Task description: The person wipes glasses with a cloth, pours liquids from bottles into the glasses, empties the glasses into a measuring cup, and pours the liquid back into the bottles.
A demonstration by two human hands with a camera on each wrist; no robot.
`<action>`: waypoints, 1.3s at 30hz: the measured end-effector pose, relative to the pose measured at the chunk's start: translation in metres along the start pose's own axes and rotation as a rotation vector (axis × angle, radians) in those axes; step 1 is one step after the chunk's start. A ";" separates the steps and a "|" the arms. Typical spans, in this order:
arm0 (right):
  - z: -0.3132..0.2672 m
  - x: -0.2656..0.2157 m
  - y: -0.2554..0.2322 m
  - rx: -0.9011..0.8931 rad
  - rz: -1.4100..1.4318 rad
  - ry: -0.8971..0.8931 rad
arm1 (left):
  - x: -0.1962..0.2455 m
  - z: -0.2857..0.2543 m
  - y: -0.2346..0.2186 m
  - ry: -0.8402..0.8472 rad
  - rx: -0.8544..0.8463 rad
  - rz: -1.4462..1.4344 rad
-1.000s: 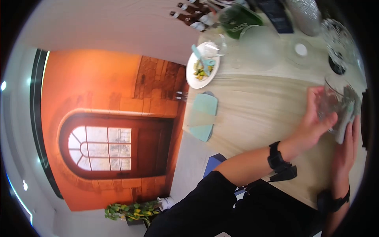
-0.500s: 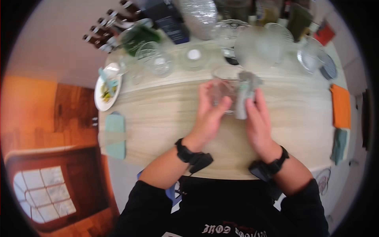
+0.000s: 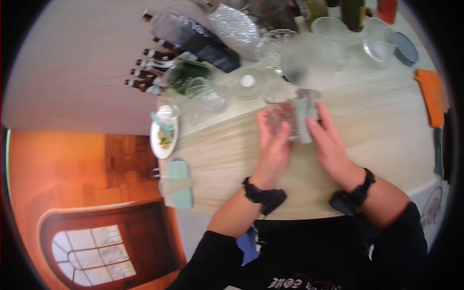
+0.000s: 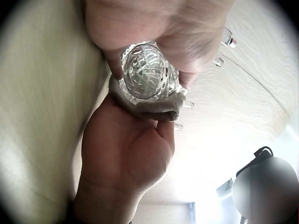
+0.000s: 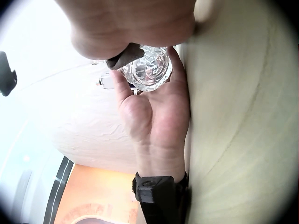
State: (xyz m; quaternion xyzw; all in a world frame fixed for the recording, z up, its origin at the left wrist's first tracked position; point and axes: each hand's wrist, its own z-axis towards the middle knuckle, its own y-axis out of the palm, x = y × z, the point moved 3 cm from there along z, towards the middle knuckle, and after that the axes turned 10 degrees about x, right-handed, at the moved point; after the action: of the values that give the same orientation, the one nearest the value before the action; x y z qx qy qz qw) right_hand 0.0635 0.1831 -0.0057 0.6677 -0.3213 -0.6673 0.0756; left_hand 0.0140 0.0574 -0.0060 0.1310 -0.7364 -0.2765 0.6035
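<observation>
In the head view my left hand (image 3: 273, 147) grips a clear cut-glass tumbler (image 3: 281, 118) from its left side, fingers and thumb wrapped about it. My right hand (image 3: 332, 145) pinches a folded grey cloth (image 3: 304, 121) and holds it against the glass's right side. The patterned round base of the tumbler (image 4: 145, 74) faces the left wrist camera, with the cloth (image 4: 161, 106) lying along its edge. From the right wrist, the tumbler (image 5: 152, 70) sits between both hands, a corner of cloth (image 5: 125, 57) poking out below the right palm.
A white oval plate (image 3: 155, 147) of food and a light teal board (image 3: 180, 186) lie at the left. Glassware such as a glass bowl (image 3: 212, 99), brown bottles (image 3: 140, 86) and a dark bottle (image 3: 208, 46) stand along the back. An orange cloth (image 3: 429, 99) hangs at the right edge.
The head view has swung round from a sideways tilt to face the table. Both hands keep holding the tumbler and the grey cloth together; the cloth stays at the glass's right side.
</observation>
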 end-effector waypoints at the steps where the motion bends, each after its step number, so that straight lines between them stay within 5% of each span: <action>1: -0.002 -0.001 0.000 0.013 -0.004 -0.005 | 0.002 -0.001 -0.003 0.011 0.014 0.043; 8: -0.006 0.010 -0.009 0.070 0.072 0.122 | -0.002 -0.002 0.001 0.009 0.010 0.034; 19: 0.000 0.034 -0.056 0.075 0.211 0.071 | -0.008 0.008 -0.002 0.063 -0.048 0.161; 21: 0.002 0.031 -0.071 -0.169 -0.528 -0.504 | -0.007 0.009 0.000 0.103 -0.044 0.181; 22: 0.002 0.031 -0.066 -0.192 -0.525 -0.516 | -0.007 0.010 0.000 0.117 -0.059 0.191; 24: 0.010 0.037 -0.066 0.134 0.029 -0.075 | -0.004 0.008 -0.002 0.134 -0.058 0.224; 27: 0.007 0.023 -0.047 0.192 0.079 0.049 | -0.005 0.009 0.002 0.112 -0.014 0.249; 28: 0.008 0.026 -0.055 0.085 -0.128 -0.107 | -0.001 0.005 0.002 0.094 -0.025 0.261; 32: 0.000 0.007 -0.023 0.016 0.064 0.022 | -0.007 0.002 0.001 0.070 0.016 0.094; 39: 0.004 -0.014 0.007 -0.165 -0.054 -0.092 | 0.001 0.003 0.006 -0.017 -0.067 -0.048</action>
State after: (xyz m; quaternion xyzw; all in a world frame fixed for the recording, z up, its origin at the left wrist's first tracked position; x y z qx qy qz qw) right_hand 0.0589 0.1860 0.0093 0.6362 -0.2503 -0.7232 0.0975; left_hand 0.0121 0.0620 -0.0023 0.1262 -0.7283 -0.3166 0.5946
